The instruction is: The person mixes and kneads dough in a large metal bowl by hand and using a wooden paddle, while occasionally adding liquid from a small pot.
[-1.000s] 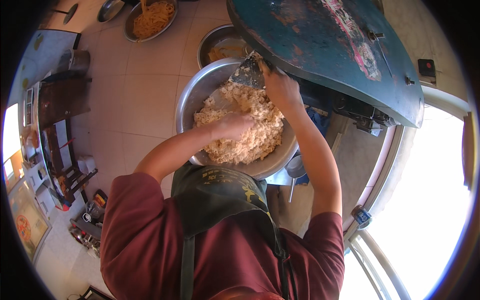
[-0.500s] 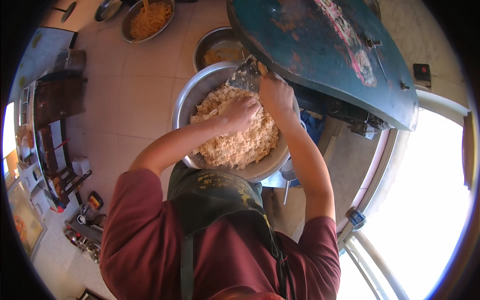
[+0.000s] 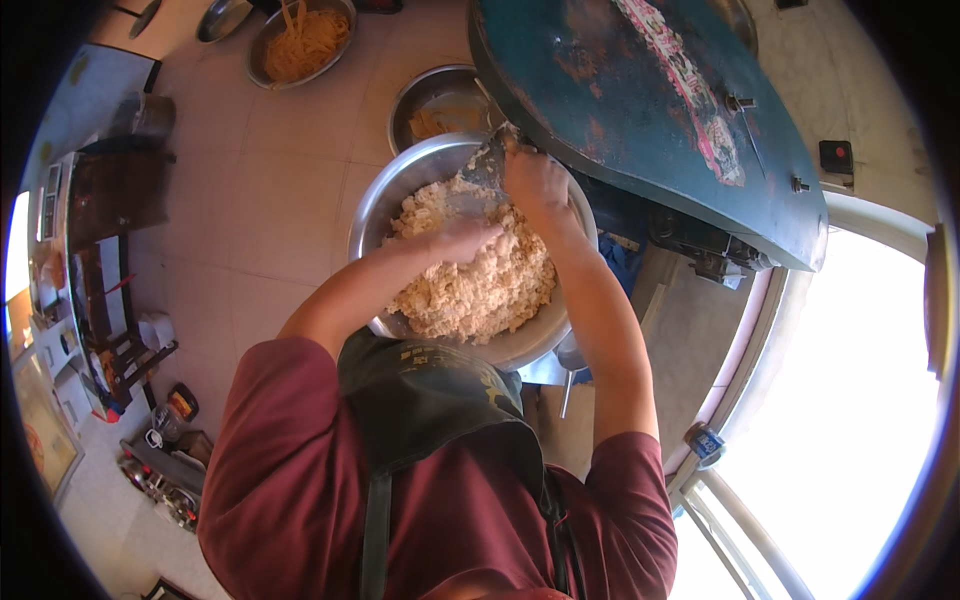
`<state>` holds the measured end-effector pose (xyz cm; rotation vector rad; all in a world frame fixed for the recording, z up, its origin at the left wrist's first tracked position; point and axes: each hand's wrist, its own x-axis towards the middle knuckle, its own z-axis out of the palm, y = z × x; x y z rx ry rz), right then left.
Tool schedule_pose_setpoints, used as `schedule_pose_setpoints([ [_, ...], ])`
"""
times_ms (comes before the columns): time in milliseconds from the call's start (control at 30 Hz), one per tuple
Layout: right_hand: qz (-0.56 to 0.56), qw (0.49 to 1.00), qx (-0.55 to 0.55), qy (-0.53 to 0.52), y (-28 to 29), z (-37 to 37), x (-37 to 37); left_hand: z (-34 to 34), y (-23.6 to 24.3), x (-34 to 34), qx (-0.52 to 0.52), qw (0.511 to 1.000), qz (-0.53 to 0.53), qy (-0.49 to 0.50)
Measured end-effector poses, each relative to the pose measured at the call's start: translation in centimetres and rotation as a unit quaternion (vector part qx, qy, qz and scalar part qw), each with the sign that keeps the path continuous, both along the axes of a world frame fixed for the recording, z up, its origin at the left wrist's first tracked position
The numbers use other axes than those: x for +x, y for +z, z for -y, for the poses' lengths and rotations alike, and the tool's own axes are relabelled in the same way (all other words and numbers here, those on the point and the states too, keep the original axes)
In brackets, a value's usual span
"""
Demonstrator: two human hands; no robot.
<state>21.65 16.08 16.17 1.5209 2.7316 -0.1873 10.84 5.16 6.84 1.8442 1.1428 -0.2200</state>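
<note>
A large steel bowl [image 3: 378, 205] holds a heap of pale, crumbly dough [image 3: 480, 290]. My right hand [image 3: 537, 183] is closed round the handle of a dough scraper [image 3: 485, 168] at the bowl's far right side. The scraper's wide, dough-smeared blade is tilted down toward the far edge of the heap. Over the dough, left of my right hand, my left hand [image 3: 467, 240] is slightly blurred, with its visible fingers stretched out to the right. It appears to hold nothing; its fingertips are partly lost against the dough.
Close beyond the bowl's far right rim hangs the edge of a big green machine cover [image 3: 620, 110]. Another steel bowl [image 3: 405, 105] with some yellowish food stands just behind. Farther left on the tiled floor is a bowl of noodle-like strips [image 3: 305, 45]. A dark cabinet [image 3: 118, 195] stands at left.
My left hand has shifted slightly left and down over the dough, its fingers straighter. The scraper blade has turned steeper, and my right hand has moved slightly down with it.
</note>
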Motion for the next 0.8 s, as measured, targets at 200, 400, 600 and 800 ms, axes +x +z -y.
schedule_pose_setpoints([
  [200,0.011,0.998,-0.065,-0.004,4.7,2.9,-0.6,2.4,3.5,-0.8,0.069,0.981,0.1,0.153],
  [400,0.032,0.988,-0.119,-0.092,3.2,0.9,-1.2,4.6,4.3,-1.0,0.133,0.942,0.195,0.239],
  [600,-0.054,0.997,0.062,-0.003,0.5,-0.3,0.0,4.6,5.6,-0.2,0.08,0.93,0.166,0.318],
  [800,-0.028,0.997,-0.042,-0.065,4.4,3.1,2.9,1.4,10.7,-1.3,0.05,0.921,0.167,0.35],
])
